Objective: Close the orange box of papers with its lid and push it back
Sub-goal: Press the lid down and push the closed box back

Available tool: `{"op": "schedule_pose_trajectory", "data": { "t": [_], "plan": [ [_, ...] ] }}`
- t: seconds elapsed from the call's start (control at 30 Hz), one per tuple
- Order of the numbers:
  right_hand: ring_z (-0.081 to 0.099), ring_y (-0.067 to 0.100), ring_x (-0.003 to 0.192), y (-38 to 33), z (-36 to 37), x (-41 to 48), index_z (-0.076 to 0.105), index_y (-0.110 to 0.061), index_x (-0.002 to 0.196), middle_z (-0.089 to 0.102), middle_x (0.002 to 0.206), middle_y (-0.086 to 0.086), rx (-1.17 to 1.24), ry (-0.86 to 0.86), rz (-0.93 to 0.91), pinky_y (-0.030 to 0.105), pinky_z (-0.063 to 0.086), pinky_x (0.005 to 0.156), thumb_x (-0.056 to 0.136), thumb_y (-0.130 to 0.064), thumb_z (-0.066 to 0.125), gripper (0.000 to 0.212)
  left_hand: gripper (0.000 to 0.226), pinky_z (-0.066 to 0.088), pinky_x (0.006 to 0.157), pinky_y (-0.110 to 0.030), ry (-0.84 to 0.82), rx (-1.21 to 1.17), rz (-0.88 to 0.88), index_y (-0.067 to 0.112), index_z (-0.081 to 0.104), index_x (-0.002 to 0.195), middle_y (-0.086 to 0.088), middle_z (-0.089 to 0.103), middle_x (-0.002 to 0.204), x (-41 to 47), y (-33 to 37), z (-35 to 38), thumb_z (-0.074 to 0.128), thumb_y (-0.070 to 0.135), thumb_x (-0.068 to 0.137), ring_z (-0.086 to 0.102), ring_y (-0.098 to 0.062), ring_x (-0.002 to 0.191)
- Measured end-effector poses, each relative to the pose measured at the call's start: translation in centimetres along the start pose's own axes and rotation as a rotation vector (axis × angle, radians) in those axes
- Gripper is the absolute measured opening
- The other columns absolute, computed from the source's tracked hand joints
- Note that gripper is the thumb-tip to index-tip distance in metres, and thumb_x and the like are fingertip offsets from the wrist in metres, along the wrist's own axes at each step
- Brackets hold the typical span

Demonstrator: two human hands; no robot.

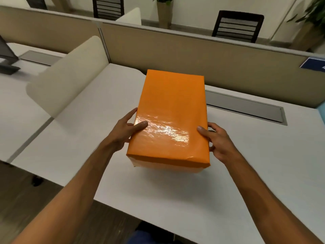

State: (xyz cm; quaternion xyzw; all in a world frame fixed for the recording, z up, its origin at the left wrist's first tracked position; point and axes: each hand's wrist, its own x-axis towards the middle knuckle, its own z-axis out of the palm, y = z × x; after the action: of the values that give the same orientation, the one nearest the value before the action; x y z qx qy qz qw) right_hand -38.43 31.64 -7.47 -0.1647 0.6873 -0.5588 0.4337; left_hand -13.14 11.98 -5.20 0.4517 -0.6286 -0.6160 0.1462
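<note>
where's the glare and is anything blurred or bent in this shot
Head view: glare streaks the near half of the orange lid, between the left hand and right hand; the curved divider at left looks smeared; the partition top bows from wide-angle distortion; the white desk is evenly lit.

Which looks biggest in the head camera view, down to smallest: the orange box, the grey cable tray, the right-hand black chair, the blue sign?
1. orange box
2. grey cable tray
3. black chair, though it stands farther off, so its rank is unsure
4. blue sign, cut off by the frame edge
</note>
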Motion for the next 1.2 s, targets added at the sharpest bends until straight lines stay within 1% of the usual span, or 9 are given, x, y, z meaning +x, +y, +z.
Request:
{"op": "schedule_pose_trajectory", "data": {
  "t": [0.2, 0.33, 0.43, 0.57, 0.77, 0.87, 0.97, 1.07, 1.2],
  "plan": [
    [0.066, 0.021, 0.097, -1.4, 4.8, 2.8, 0.051, -0.033, 0.127, 0.065, 0.114, -0.007, -0.01, -0.042, 0.011, 0.039, 0.056, 0.063, 0.067, -0.051, 0.078, 0.068, 0.093, 0.052, 0.094, -0.061, 0.029, 0.016, -0.001, 0.044, 0.028, 0.152, -0.005, 0.059, 0.14, 1.0, 0.8, -4.6, 0.071, 0.055, 0.071, 0.066, -0.032, 0.112],
    [0.066, 0.021, 0.097, -2.3, 8.7, 4.9, 0.05, -0.032, 0.129, 0.065, 0.114, -0.007, -0.012, -0.043, 0.011, 0.038, 0.055, 0.061, 0.068, -0.051, 0.077, 0.069, 0.092, 0.053, 0.093, -0.06, 0.026, 0.03, -0.007, 0.045, 0.027, 0.153, -0.006, 0.06, 0.138, 3.5, 1.0, -8.6, 0.072, 0.054, 0.072, 0.066, -0.032, 0.111],
    [0.065, 0.022, 0.099, -2.8, 12.2, 7.1, 0.05, -0.031, 0.13, 0.064, 0.116, -0.006, 0.003, -0.033, 0.012, 0.041, 0.056, 0.065, 0.072, -0.048, 0.077, 0.067, 0.091, 0.054, 0.09, -0.058, 0.014, 0.046, 0.001, 0.045, 0.027, 0.153, -0.006, 0.06, 0.138, 6.0, 1.1, -12.2, 0.071, 0.054, 0.074, 0.067, -0.031, 0.11],
    [0.064, 0.022, 0.1, -3.7, 17.3, 10.3, 0.05, -0.032, 0.129, 0.064, 0.116, -0.007, 0.01, -0.004, 0.024, 0.044, 0.056, 0.069, 0.07, -0.049, 0.077, 0.067, 0.094, 0.053, 0.093, -0.059, -0.026, 0.074, -0.003, 0.044, 0.025, 0.153, -0.005, 0.06, 0.137, 10.1, 1.3, -17.4, 0.071, 0.056, 0.071, 0.067, -0.03, 0.109],
    [0.063, 0.025, 0.103, -4.8, 24.7, 14.9, 0.051, -0.031, 0.128, 0.063, 0.117, -0.005, 0.063, 0.042, 0.063, 0.046, 0.055, 0.071, 0.071, -0.045, 0.077, 0.065, 0.085, 0.051, 0.095, -0.06, -0.125, 0.088, -0.044, 0.044, 0.022, 0.154, -0.003, 0.058, 0.138, 17.3, 1.5, -25.1, 0.069, 0.049, 0.083, 0.066, -0.029, 0.112],
    [0.062, 0.026, 0.105, -5.3, 27.9, 17.1, 0.051, -0.03, 0.129, 0.063, 0.119, -0.003, 0.09, 0.07, 0.078, 0.052, 0.053, 0.078, 0.077, -0.041, 0.077, 0.059, 0.081, 0.05, 0.097, -0.06, -0.158, 0.07, -0.08, 0.046, 0.024, 0.153, 0.0, 0.053, 0.141, 20.9, 1.6, -28.4, 0.068, 0.047, 0.085, 0.062, -0.029, 0.115],
    [0.061, 0.026, 0.106, -5.7, 30.8, 19.1, 0.05, -0.029, 0.129, 0.062, 0.12, -0.003, 0.104, 0.088, 0.086, 0.052, 0.053, 0.079, 0.079, -0.039, 0.076, 0.057, 0.078, 0.048, 0.099, -0.06, -0.156, 0.055, -0.115, 0.047, 0.026, 0.151, -0.001, 0.051, 0.143, 23.9, 1.7, -31.0, 0.07, 0.044, 0.086, 0.06, -0.028, 0.114],
    [0.061, 0.027, 0.106, -6.1, 33.3, 20.8, 0.051, -0.028, 0.13, 0.062, 0.122, -0.001, 0.115, 0.11, 0.083, 0.051, 0.053, 0.077, 0.08, -0.038, 0.076, 0.057, 0.074, 0.045, 0.103, -0.062, -0.146, 0.071, -0.133, 0.046, 0.025, 0.15, -0.004, 0.05, 0.146, 26.2, 1.8, -32.7, 0.067, 0.041, 0.089, 0.057, -0.034, 0.122],
    [0.06, 0.029, 0.109, -6.2, 35.8, 22.6, 0.049, -0.027, 0.133, 0.06, 0.127, 0.002, 0.112, 0.139, 0.1, 0.058, 0.052, 0.087, 0.083, -0.036, 0.075, 0.057, 0.07, 0.04, 0.107, -0.064, -0.145, 0.096, -0.158, 0.043, 0.023, 0.152, -0.006, 0.045, 0.151, 28.5, 2.2, -34.5, 0.061, 0.038, 0.094, 0.051, -0.038, 0.13]
  ]
}}
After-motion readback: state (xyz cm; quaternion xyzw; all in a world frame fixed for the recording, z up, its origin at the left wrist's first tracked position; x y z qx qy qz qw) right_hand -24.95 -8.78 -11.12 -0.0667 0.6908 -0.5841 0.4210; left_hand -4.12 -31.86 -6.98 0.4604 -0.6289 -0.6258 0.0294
